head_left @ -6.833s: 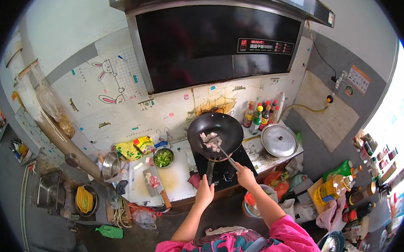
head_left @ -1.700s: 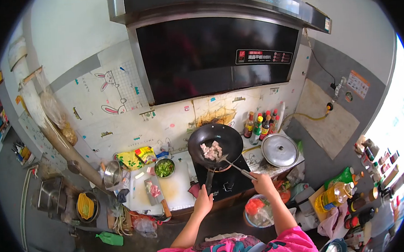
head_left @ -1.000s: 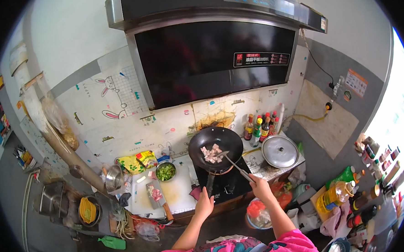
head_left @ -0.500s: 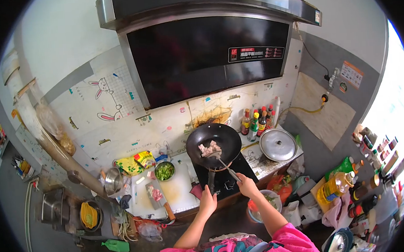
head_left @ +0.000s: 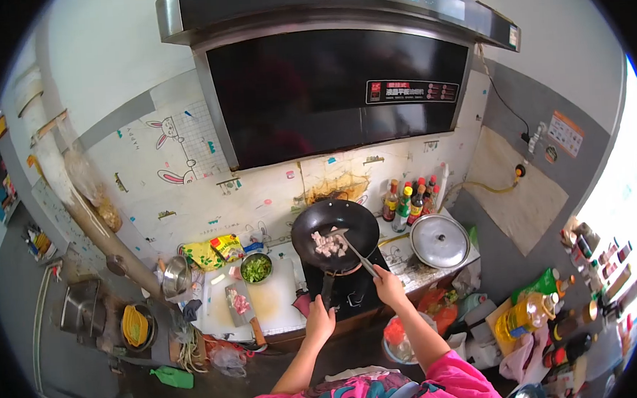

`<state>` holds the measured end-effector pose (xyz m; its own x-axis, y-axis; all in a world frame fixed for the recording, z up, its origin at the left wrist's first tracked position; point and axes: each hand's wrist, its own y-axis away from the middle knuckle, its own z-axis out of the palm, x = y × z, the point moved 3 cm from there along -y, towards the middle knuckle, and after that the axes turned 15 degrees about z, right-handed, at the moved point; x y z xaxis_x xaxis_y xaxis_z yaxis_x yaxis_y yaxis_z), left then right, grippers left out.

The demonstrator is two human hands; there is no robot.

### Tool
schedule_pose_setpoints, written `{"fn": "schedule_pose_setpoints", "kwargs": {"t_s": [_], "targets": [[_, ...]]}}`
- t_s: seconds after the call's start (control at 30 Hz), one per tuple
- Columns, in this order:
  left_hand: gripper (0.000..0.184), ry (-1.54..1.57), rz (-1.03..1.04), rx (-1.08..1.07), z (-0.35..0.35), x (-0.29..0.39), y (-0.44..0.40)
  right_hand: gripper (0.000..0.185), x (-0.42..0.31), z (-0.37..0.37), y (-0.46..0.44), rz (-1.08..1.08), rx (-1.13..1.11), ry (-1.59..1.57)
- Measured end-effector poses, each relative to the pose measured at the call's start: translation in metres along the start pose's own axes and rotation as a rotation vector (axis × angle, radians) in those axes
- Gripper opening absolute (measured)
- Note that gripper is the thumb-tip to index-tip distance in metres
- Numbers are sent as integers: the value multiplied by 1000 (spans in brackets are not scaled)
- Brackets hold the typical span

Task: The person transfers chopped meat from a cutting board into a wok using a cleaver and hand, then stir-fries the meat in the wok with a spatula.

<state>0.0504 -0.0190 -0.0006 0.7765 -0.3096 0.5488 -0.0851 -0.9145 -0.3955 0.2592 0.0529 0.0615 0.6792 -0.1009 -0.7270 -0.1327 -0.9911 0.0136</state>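
A dark wok (head_left: 360, 233) sits on the black stove (head_left: 356, 301), and my left hand (head_left: 320, 320) is closed around its handle. Pale pieces of meat (head_left: 328, 244) lie in the left part of the wok. My right hand (head_left: 388, 283) grips a metal spatula (head_left: 360, 254) by its handle, with the blade inside the wok at the meat's upper right. Left of the stove, a cleaver (head_left: 247, 315) with a wooden handle lies on the counter with some meat on its blade. Chopped greens fill a metal bowl (head_left: 256, 268) behind it.
Several sauce bottles (head_left: 403, 204) stand behind the stove on the right. A silver lid (head_left: 440, 241) rests on the right counter. Yellow packets (head_left: 213, 252) lie at the back left. The range hood (head_left: 341, 90) hangs overhead. An oil jug (head_left: 521, 319) stands at lower right.
My right hand has turned the spatula, and its blade has shifted up and right in the wok. The meat is more spread out. The camera view has shifted slightly.
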Motion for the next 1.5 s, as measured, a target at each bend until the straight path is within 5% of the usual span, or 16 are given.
{"fn": "schedule_pose_setpoints", "kwargs": {"t_s": [0.53,0.87,1.03,1.17,1.5], "targets": [[47,-256,-285,87,-1,32,-4,39,58,-60,-75,-236,-88,137],[49,-230,-253,81,1,26,-3,36,36,-153,-68,-216,-179,314],[48,-191,-240,67,-1,26,-5,37,20,-143,-57,-86,-279,362],[48,-168,-263,44,-4,29,-3,37,59,-82,-81,-221,-241,118],[46,-190,-202,67,-1,21,-2,38,22,-35,-83,-195,-187,33]]}}
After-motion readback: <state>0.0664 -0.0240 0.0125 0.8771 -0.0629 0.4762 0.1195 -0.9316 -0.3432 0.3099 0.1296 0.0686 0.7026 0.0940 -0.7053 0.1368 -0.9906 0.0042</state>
